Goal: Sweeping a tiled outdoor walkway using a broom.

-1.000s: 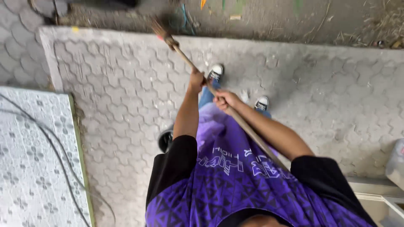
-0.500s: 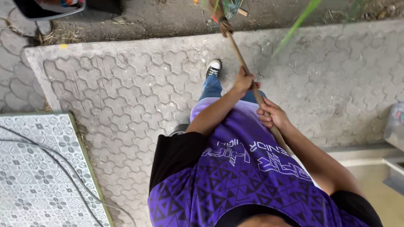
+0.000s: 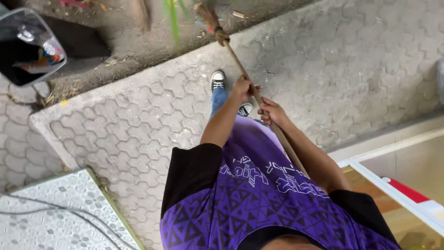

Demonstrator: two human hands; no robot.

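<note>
I look down my purple and black shirt at both arms stretched forward. My left hand [image 3: 243, 88] grips a long wooden broom handle [image 3: 236, 60] higher up. My right hand [image 3: 272, 112] holds the same handle just below it. The broom's bristle head [image 3: 208, 14] rests at the far edge of the grey paved slab [image 3: 138, 120], by a strip of dirt. My black and white shoes [image 3: 218, 80] stand on the paving under the handle.
A dark rounded container [image 3: 27, 46] lies on the dirt at the upper left. A patterned tiled surface [image 3: 55, 217] with a thin cable across it sits at the lower left. A white-framed glass panel [image 3: 397, 185] lies at the lower right.
The view has swung left and the broom head has moved along the slab's far edge. Both hands kept hold of the handle, now closer together.
</note>
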